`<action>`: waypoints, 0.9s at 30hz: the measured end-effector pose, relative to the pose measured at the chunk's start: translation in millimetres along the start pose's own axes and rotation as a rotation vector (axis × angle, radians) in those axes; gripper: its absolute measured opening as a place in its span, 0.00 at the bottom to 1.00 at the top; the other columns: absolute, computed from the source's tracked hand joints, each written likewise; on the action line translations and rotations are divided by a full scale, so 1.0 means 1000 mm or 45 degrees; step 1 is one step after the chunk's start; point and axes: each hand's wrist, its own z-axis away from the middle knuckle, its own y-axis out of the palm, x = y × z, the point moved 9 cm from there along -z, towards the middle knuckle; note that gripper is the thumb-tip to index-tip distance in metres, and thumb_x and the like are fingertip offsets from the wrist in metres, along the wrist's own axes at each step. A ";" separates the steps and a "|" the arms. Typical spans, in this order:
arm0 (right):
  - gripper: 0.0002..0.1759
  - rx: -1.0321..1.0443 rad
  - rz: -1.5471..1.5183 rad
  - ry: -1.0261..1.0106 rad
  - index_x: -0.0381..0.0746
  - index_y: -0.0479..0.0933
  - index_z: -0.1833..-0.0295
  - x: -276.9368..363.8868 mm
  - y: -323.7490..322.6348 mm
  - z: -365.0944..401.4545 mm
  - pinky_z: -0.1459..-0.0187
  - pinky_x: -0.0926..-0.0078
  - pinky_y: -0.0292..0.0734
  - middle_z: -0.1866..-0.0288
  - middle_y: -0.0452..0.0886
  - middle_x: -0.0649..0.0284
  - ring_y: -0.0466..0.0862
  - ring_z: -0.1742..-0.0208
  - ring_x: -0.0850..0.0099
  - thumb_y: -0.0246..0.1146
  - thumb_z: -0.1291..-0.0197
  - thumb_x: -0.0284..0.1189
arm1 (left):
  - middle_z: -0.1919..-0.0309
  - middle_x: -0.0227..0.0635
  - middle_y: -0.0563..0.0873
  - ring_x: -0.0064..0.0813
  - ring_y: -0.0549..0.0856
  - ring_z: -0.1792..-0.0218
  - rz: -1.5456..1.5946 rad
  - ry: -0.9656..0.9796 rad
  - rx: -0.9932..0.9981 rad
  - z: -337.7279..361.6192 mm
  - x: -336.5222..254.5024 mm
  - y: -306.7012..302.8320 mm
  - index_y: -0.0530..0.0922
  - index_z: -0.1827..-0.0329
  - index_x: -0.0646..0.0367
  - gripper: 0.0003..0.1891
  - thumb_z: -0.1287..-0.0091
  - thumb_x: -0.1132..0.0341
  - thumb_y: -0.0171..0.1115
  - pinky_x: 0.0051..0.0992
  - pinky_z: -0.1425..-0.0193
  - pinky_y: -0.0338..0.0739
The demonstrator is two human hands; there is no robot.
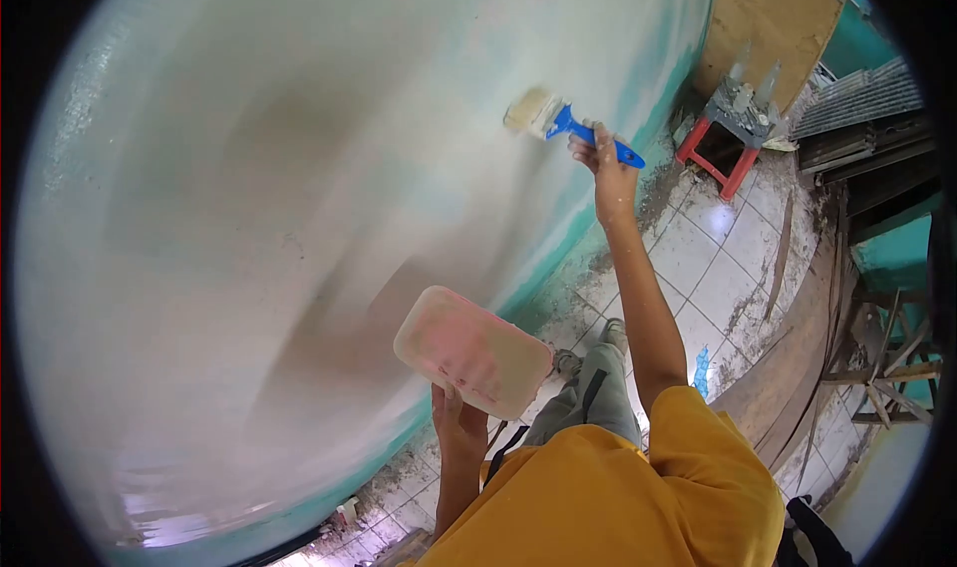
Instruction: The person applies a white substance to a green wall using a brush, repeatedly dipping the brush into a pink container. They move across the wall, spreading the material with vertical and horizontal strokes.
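My right hand (605, 158) is closed round the blue handle of a wide paintbrush (563, 120). The brush's pale, coated bristles are against or very close to the whitish wall (299, 198), which shows teal patches along its lower edge. Lower down, my left hand (459, 419) grips the near edge of a shallow rectangular tray (474, 352), its inside pink and smeared with pale material. The tray is held in front of the wall, tilted. Part of my left hand is hidden beneath it.
A red and grey stool (736, 133) with messy items on top stands by a brown board (773, 18). Corrugated sheets (862, 103) are stacked at the right, above a wooden frame (892, 368). Debris and a blue scrap (702, 371) lie on the tiled floor (688, 253).
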 end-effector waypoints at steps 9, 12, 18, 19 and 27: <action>0.18 -0.250 -0.050 0.313 0.31 0.79 0.48 -0.189 -0.108 0.014 0.59 0.78 0.83 0.61 0.86 0.58 0.86 0.63 0.74 0.60 0.28 0.37 | 0.29 0.41 0.67 0.44 0.71 0.30 -0.435 0.045 0.021 -0.004 0.000 0.014 0.53 0.22 0.57 0.38 0.28 0.50 0.59 0.47 0.30 0.72; 0.16 -0.308 0.221 0.394 0.32 0.80 0.52 -0.207 -0.133 0.019 0.63 0.77 0.83 0.64 0.86 0.59 0.87 0.67 0.73 0.60 0.28 0.36 | 0.27 0.43 0.64 0.46 0.68 0.27 -0.096 -0.090 -0.043 0.000 0.011 0.000 0.49 0.20 0.54 0.38 0.28 0.60 0.60 0.50 0.27 0.69; 0.18 -0.184 0.386 0.143 0.30 0.82 0.54 -0.088 -0.057 -0.014 0.64 0.76 0.82 0.69 0.86 0.56 0.86 0.70 0.73 0.57 0.26 0.36 | 0.27 0.43 0.64 0.46 0.67 0.27 -0.110 -0.094 0.000 -0.002 0.015 -0.001 0.49 0.21 0.55 0.38 0.28 0.59 0.59 0.49 0.26 0.68; 0.18 -0.117 0.321 0.047 0.30 0.81 0.52 -0.056 -0.036 -0.022 0.62 0.76 0.82 0.67 0.86 0.56 0.85 0.69 0.74 0.57 0.26 0.37 | 0.27 0.43 0.64 0.46 0.67 0.27 -0.104 -0.095 0.004 -0.002 0.016 0.000 0.49 0.21 0.55 0.38 0.28 0.59 0.59 0.49 0.26 0.68; 0.18 -0.278 -0.192 0.129 0.30 0.79 0.49 -0.087 -0.048 -0.014 0.56 0.74 0.84 0.59 0.85 0.58 0.85 0.63 0.73 0.62 0.29 0.37 | 0.27 0.44 0.64 0.47 0.68 0.27 -0.080 -0.144 -0.018 -0.004 0.017 -0.003 0.48 0.20 0.57 0.39 0.28 0.59 0.60 0.50 0.27 0.68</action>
